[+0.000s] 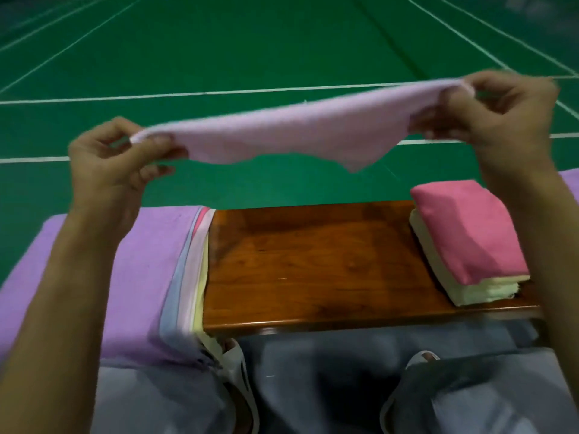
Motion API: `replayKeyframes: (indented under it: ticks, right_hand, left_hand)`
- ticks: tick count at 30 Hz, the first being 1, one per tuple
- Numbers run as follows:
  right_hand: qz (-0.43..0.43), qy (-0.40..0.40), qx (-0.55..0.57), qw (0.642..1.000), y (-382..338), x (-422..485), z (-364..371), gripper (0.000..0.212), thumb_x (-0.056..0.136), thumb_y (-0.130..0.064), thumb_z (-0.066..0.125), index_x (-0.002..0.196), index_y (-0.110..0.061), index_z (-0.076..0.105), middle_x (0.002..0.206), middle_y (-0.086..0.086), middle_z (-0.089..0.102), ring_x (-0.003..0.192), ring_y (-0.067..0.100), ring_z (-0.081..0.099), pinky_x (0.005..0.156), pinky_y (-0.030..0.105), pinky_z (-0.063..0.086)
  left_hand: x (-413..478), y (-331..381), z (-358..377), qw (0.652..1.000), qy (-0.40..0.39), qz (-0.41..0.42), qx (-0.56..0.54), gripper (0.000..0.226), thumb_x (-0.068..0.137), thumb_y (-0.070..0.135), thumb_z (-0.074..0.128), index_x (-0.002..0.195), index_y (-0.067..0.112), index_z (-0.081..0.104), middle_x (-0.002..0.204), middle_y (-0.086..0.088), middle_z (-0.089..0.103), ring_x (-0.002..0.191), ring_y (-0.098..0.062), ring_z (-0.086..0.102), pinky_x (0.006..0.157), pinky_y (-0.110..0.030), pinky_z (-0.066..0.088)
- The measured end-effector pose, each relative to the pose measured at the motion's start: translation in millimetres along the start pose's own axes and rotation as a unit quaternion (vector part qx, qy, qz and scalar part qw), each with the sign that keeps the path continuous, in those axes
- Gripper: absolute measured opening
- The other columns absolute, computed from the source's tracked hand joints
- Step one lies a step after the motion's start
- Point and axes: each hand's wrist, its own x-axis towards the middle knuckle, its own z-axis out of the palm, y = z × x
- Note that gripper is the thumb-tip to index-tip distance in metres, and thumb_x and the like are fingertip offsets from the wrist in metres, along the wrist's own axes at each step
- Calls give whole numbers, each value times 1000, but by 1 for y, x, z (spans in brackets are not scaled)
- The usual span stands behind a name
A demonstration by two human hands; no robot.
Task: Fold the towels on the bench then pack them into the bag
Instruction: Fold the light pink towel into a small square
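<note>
- A green court floor (282,42) with white lines stretches beyond the wooden tabletop (313,261).
- A flat pile of unfolded towels (141,277), purple on top, covers the tabletop's left end.
- A pale pink towel (297,133) hangs stretched in the air above the tabletop, between both hands.
- A folded pink towel (470,233) sits on a folded cream towel (438,286) at the tabletop's right end.
- The left hand (109,164) pinches the pale pink towel's left edge; the right hand (501,111) pinches its right edge, higher up.
</note>
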Motion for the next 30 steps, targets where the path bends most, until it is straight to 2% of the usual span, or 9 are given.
replayKeyframes:
  ticks: [4,8,12,14,16,18,21,25,30]
  right_hand:
    - [154,-265,-118,944,1,-36,-18,17,89,9,67,78,0,75,70,20,74,61,27,73,64,33,62]
    - [334,-521,-266,740,23,-65,1,10,94,-3,68,92,-2,77,80,14,78,75,34,76,68,34,62]
    - [406,-581,-367,602,37,-81,23,10,93,-14,72,99,-7,77,80,14,78,65,30,75,61,31,60]
    - [425,-591,-374,575,31,-81,25,16,92,-23,76,102,-12,77,80,15,77,62,29,73,58,30,58]
    - [413,-569,-374,604,29,-79,26,20,93,-31,74,103,-14,76,76,14,77,61,28,73,55,29,56]
    - [350,-498,-370,702,40,-80,34,18,96,-33,70,96,-16,76,69,9,76,57,23,72,54,30,56]
    - [159,-325,-421,832,70,-93,62,20,96,-40,65,97,-23,77,85,-2,79,74,18,74,73,37,60]
    - [61,-307,-398,862,105,-124,104,58,105,-54,40,157,-31,34,165,-3,31,153,21,26,124,42,25]
    - [14,-382,-467,797,142,-147,110,67,104,-65,11,161,-38,-11,168,-10,-23,153,15,-25,126,48,-9]
  left_hand:
    - [-33,-15,-27,951,-206,-187,139,37,64,28,97,67,4,69,68,-18,72,62,-23,71,60,-24,58]
    - [-51,-40,-22,762,-440,-374,292,16,76,8,90,78,0,76,77,-21,75,68,-26,72,64,-26,57]
    - [-57,-48,-7,616,-463,-497,398,9,79,14,88,85,10,82,82,-19,77,68,-26,75,61,-28,59]
    - [-56,-43,-5,607,-460,-495,419,15,83,25,86,91,14,84,78,-16,77,62,-22,73,60,-28,57]
    - [-54,-45,-2,691,-396,-433,423,22,81,39,83,84,17,84,68,-15,74,53,-18,65,57,-27,54]
    - [-54,-65,5,802,-262,-293,450,26,84,44,80,75,20,82,60,-9,71,50,-16,60,60,-28,52]
    - [-63,-102,36,873,-74,-68,476,23,91,46,70,95,25,77,84,7,76,82,-13,70,81,-38,58]
    - [-86,-132,82,852,-171,17,495,56,107,47,44,159,26,36,165,2,34,156,-19,20,126,-39,16]
    - [-105,-165,86,750,-258,-50,607,67,104,64,11,164,36,-1,170,7,-14,156,-18,-21,128,-48,-4]
